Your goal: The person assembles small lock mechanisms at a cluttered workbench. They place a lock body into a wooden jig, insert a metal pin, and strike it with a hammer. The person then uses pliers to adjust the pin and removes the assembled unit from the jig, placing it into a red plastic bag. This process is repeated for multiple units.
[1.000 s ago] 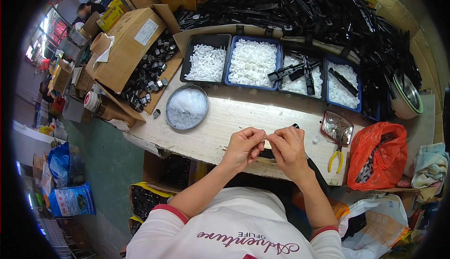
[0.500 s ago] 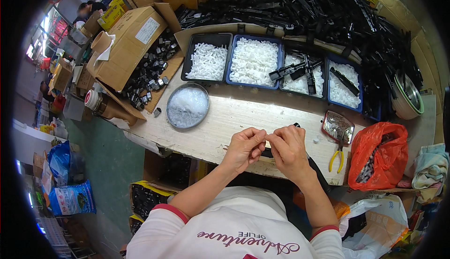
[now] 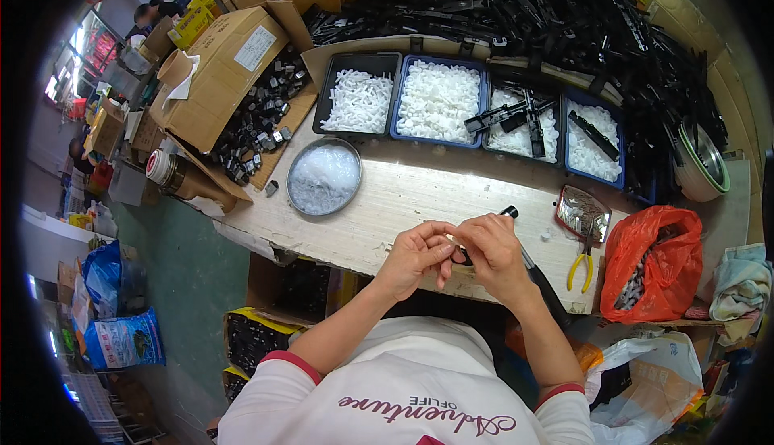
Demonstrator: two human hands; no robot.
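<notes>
My left hand [image 3: 417,262] and my right hand [image 3: 497,253] meet over the table's near edge. The fingers of both are bent, with thumb and fingertips close together in a pinch. Something small sits between the fingertips; it is mostly hidden and I cannot make out its kind. A bit of dark material [image 3: 462,256] shows just beneath the fingers. Beside my right hand lies a long tool with a black grip [image 3: 547,293], a silvery shaft and a black end, partly covered by that hand.
Trays of small white plastic parts [image 3: 439,90] stand in a row, with black slotted parts [image 3: 528,118] on two. A round dish [image 3: 324,177] sits left, yellow-handled pliers [image 3: 580,272] and a red bag [image 3: 651,268] right. Black parts [image 3: 500,14] pile behind; a carton [image 3: 230,66] stands far left.
My left fingers have opened a little and shifted against the right fingertips. My right hand has moved slightly left, so more of the long tool shows.
</notes>
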